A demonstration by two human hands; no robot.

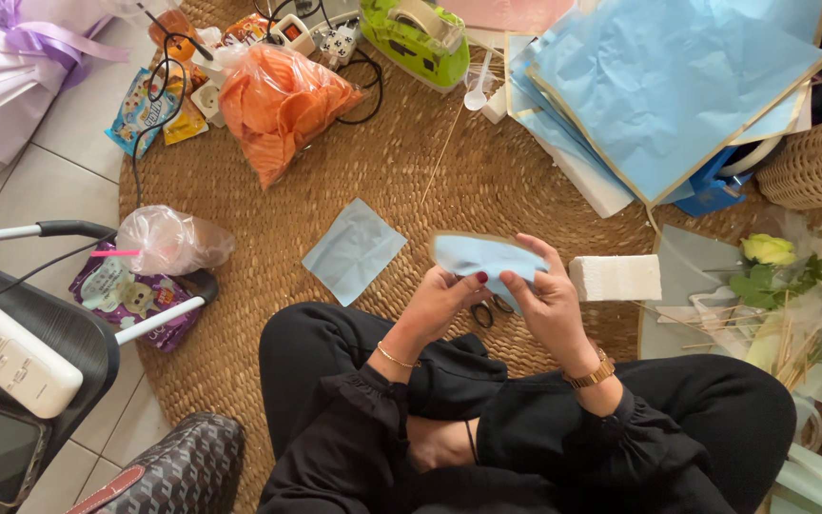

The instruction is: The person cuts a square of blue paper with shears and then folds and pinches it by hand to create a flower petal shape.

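Light, floppy blue paper (480, 255) is pinched at both edges by left hand (441, 300) and right hand (549, 300), left of foam block (616, 277); likely tears easily.

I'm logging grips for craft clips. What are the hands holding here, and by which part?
Both hands hold a light blue paper piece: the left hand at its lower left edge, the right hand at its right end. Scissors lie below, unheld.

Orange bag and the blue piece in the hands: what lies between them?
In the head view, a small blue paper square on the woven mat, between orange bag and held blue piece.
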